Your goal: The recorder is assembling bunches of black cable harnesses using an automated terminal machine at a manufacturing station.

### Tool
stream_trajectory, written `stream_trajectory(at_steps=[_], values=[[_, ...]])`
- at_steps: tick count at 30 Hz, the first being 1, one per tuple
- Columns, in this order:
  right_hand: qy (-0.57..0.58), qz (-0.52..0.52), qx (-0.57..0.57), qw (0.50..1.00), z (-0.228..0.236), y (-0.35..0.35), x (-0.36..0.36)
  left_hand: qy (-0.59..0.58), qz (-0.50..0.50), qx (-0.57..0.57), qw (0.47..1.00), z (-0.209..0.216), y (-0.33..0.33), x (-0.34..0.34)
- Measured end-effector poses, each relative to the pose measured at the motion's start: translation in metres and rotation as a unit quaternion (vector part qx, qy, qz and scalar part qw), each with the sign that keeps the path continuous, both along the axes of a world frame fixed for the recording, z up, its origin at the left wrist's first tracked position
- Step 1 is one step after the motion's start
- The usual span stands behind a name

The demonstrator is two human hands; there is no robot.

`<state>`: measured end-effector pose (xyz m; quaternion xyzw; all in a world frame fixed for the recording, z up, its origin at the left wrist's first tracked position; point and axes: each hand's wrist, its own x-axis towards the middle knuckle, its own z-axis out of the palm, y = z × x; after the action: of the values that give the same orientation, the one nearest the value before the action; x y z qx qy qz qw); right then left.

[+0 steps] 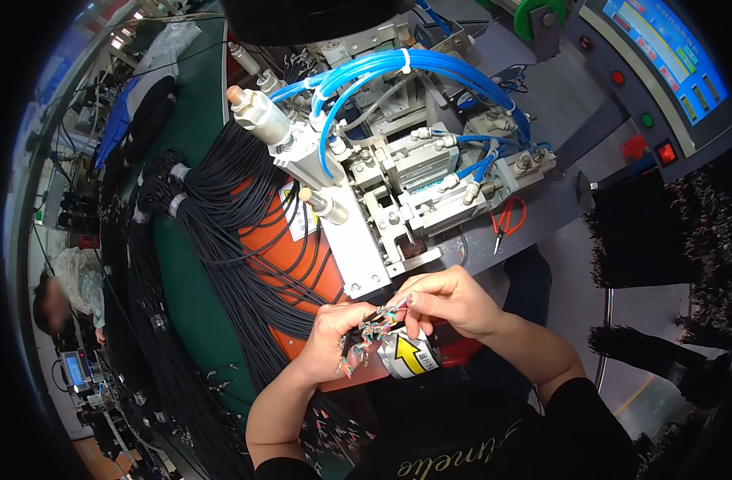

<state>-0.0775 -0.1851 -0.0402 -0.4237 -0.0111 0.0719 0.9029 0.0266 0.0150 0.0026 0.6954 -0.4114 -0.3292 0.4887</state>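
My left hand is closed around a bunch of black cables whose stripped ends fan out as thin coloured wires. My right hand pinches at the wire ends, thumb against forefinger, beside the left hand. Both hands are just in front of a metal machine with pneumatic cylinders and blue air hoses. Below the fingers shows a white label with a yellow arrow. Which single wire the right fingers grip is too small to make out.
Long black cables lie in bundles across an orange surface and green table at left. Red-handled scissors rest right of the machine. A control panel with a screen stands at upper right; cable bundles hang below. Another person sits far left.
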Motion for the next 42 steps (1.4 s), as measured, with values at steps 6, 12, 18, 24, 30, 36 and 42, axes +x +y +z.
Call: stream_trajectory(at_steps=[6, 12, 18, 24, 30, 36, 42], values=[[0.047, 0.050, 0.052, 0.996, 0.003, -0.003, 0.003, 0.006, -0.007, -0.013, 1.000, 0.000, 0.000, 0.004], [-0.012, 0.018, -0.026, 0.999, -0.001, -0.001, 0.003, 0.064, -0.025, -0.039, 0.997, 0.003, -0.002, 0.009], [-0.057, -0.070, -0.237, 0.967, 0.005, 0.004, 0.000, 0.108, 0.010, 0.019, 0.994, -0.003, 0.001, 0.001], [-0.203, -0.178, -0.627, 0.731, 0.019, 0.003, -0.003, -0.387, 0.021, 0.054, 0.920, 0.008, -0.010, -0.027], [-0.202, -0.165, -0.690, 0.675, 0.013, 0.001, -0.003, -0.449, -0.004, 0.042, 0.892, -0.003, -0.010, -0.028], [-0.208, -0.152, -0.680, 0.686, 0.006, -0.001, -0.005, -0.434, -0.012, 0.061, 0.899, -0.002, -0.013, -0.026], [-0.214, -0.155, -0.693, 0.671, 0.000, -0.001, -0.006, -0.452, -0.023, 0.057, 0.890, -0.004, -0.014, -0.027]])
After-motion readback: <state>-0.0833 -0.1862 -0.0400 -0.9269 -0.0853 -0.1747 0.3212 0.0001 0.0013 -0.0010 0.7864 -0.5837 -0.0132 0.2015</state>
